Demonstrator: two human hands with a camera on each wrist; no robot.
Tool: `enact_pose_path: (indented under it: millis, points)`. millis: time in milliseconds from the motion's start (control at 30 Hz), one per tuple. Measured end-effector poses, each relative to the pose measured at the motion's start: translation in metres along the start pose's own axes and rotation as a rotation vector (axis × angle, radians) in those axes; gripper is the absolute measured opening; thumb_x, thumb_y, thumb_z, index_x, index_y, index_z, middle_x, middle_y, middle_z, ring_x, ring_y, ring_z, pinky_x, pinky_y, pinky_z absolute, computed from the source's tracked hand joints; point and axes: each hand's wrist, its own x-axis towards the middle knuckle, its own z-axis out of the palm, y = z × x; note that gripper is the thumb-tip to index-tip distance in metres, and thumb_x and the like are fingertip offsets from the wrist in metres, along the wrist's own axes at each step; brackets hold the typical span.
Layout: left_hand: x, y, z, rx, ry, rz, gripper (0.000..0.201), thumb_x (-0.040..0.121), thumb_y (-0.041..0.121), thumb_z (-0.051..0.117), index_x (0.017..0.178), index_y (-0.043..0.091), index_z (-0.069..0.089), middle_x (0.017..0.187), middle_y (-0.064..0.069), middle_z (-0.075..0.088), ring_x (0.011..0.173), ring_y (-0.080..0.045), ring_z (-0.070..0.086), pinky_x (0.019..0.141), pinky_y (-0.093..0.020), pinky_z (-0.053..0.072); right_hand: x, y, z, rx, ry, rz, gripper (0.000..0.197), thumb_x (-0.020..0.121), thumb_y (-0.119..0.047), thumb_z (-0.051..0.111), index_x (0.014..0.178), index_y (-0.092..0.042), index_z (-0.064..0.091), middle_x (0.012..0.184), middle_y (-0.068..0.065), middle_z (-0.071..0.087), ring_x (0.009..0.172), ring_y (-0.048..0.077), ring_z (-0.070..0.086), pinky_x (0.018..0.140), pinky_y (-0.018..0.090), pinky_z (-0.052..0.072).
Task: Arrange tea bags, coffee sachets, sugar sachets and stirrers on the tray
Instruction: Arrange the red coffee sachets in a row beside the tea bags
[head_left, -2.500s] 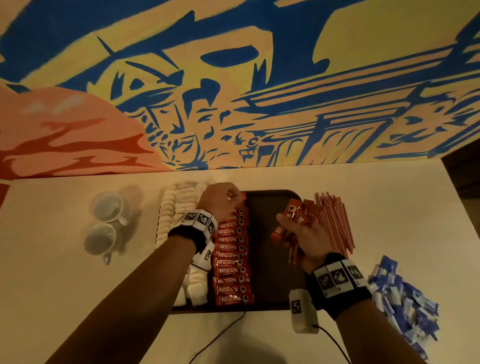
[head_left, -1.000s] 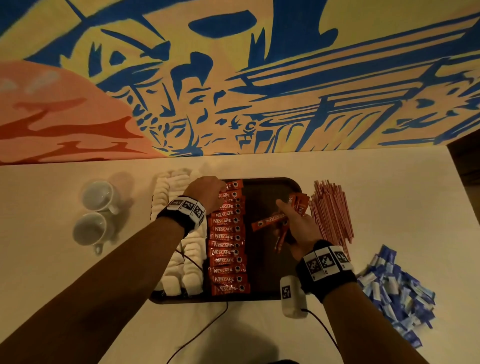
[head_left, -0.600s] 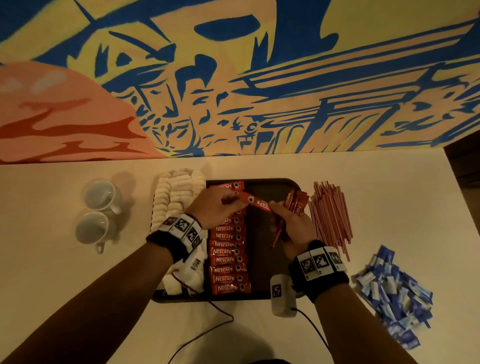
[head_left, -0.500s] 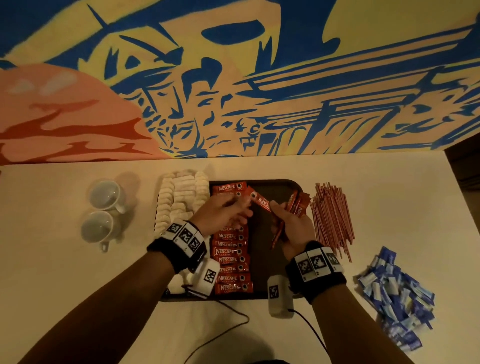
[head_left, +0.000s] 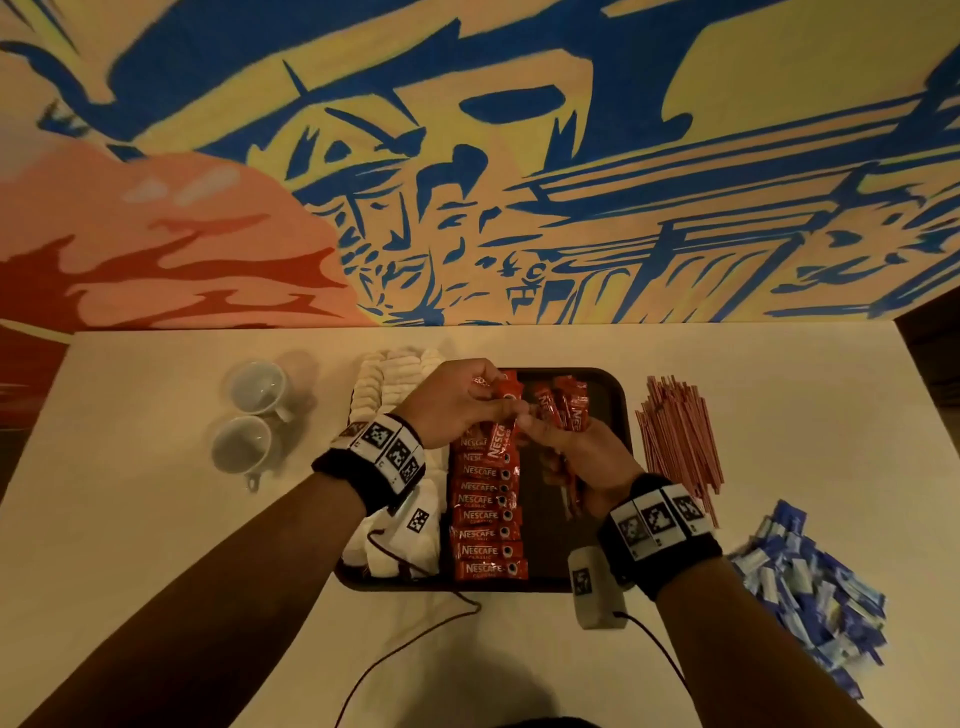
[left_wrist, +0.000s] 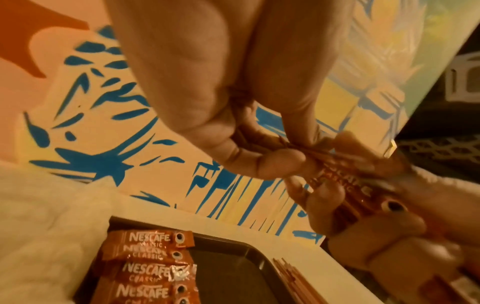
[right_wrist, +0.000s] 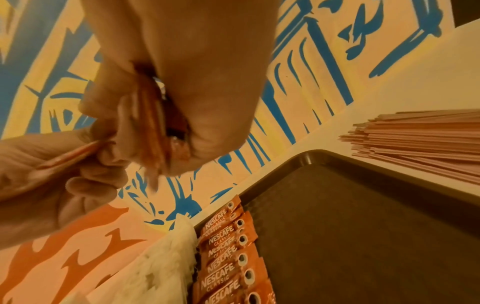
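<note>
Your left hand (head_left: 453, 404) pinches one coffee sachet (head_left: 500, 435), taking it from the bunch (head_left: 563, 408) your right hand (head_left: 581, 457) grips, to add to the row (head_left: 485, 514).

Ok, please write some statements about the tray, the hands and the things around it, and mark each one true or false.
1. The stirrers lie on the tray. False: they lie on the table, right of the tray.
2. A column of coffee sachets lies on the tray. True.
3. The right hand holds nothing. False: it grips a bunch of sachets.
4. Two cups stand left of the tray. True.
5. The blue sachets are on the tray. False: they are piled on the table, at the right.
6. The left hand pinches a sachet. True.
</note>
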Motion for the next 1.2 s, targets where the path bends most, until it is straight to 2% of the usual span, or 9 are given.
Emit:
enact_pose_path:
  millis: [67,200,333,467,567,700,833,933,1200]
  points:
    - [-0.004,0.003,0.001,0.045,-0.015,0.034,0.015,0.086,0.014,0.078,0.094,0.013,0.064,0.063,0.013,0.071,0.057,0.002,0.064,0.057,-0.014,0.047,-0.001,0.003,0.002,0.051,-0.030,0.030,0.048,0.078,-0.041,0.079,0.109,-0.005,0.071,0.088,0.010,0.067,0.055,0.009,0.045,0.047,0.021,0.034]
    - [-0.007,-0.001,0.004,0.261,-0.035,0.063,0.024,0.081,0.017,0.083,0.097,0.019,0.066,0.064,0.007,0.066,0.055,0.003,0.055,0.057,-0.015,0.042,0.003,0.011,0.005,0.012,0.026,0.046,0.051,0.082,-0.042,0.081,0.105,0.003,0.071,0.078,0.006,0.065,0.054,0.010,0.047,0.047,0.023,0.036]
    - [-0.009,-0.005,0.002,0.412,-0.042,0.044,0.043,0.072,0.038,0.089,0.104,0.027,0.061,0.081,0.004,0.069,0.070,-0.005,0.062,0.067,-0.023,0.049,0.006,0.014,0.007,-0.026,0.149,0.082,0.023,0.086,-0.030,0.079,0.086,-0.010,0.069,0.063,0.000,0.057,0.049,0.010,0.047,0.046,0.023,0.038]
    - [-0.007,-0.009,0.000,0.533,-0.004,0.096,0.039,0.074,0.043,0.087,0.103,0.029,0.065,0.089,0.016,0.064,0.079,0.001,0.061,0.073,-0.017,0.051,0.015,0.018,0.006,0.015,0.320,0.053,0.024,0.083,-0.028,0.081,0.081,-0.008,0.069,0.075,0.011,0.064,0.046,0.010,0.046,0.044,0.024,0.036]
    - [-0.002,-0.012,0.002,0.648,0.019,0.146,0.033,0.081,0.042,0.082,0.108,0.028,0.069,0.088,0.020,0.061,0.080,0.002,0.059,0.074,-0.014,0.048,0.019,0.019,0.006,0.076,0.340,0.067,0.029,0.086,-0.029,0.079,0.094,-0.002,0.073,0.083,0.013,0.068,0.047,0.009,0.049,0.043,0.022,0.038]
    - [0.018,-0.028,-0.003,0.770,0.086,0.109,0.036,0.088,0.038,0.075,0.121,0.025,0.067,0.107,0.008,0.068,0.099,-0.011,0.062,0.090,-0.030,0.053,0.025,0.023,-0.009,0.198,0.334,0.184,0.031,0.089,-0.037,0.075,0.100,-0.009,0.072,0.071,0.002,0.063,0.056,0.011,0.052,0.049,0.024,0.041]
    - [0.042,-0.054,-0.007,0.954,0.074,-0.004,0.031,0.092,0.035,0.070,0.121,0.026,0.065,0.122,0.001,0.065,0.113,-0.021,0.060,0.095,-0.037,0.050,0.027,0.025,-0.026,0.355,0.296,0.251,0.011,0.097,-0.017,0.058,0.104,-0.008,0.061,0.077,0.004,0.058,0.060,0.014,0.054,0.054,0.027,0.044]
    - [0.054,-0.066,-0.004,1.022,0.062,-0.013,0.028,0.093,0.032,0.068,0.120,0.027,0.066,0.124,0.002,0.062,0.115,-0.023,0.059,0.094,-0.039,0.050,0.025,0.024,-0.031,0.418,0.256,0.241,0.018,0.102,-0.012,0.048,0.113,-0.003,0.059,0.083,0.009,0.060,0.065,0.019,0.057,0.059,0.030,0.048]
    - [0.075,-0.079,0.004,1.143,0.021,0.034,0.033,0.095,0.032,0.066,0.127,0.026,0.063,0.131,0.001,0.062,0.123,-0.024,0.055,0.105,-0.040,0.039,0.030,0.030,-0.035,0.420,0.178,0.252,0.032,0.103,-0.018,0.055,0.129,0.000,0.057,0.087,0.018,0.066,0.073,0.026,0.067,0.068,0.036,0.059]
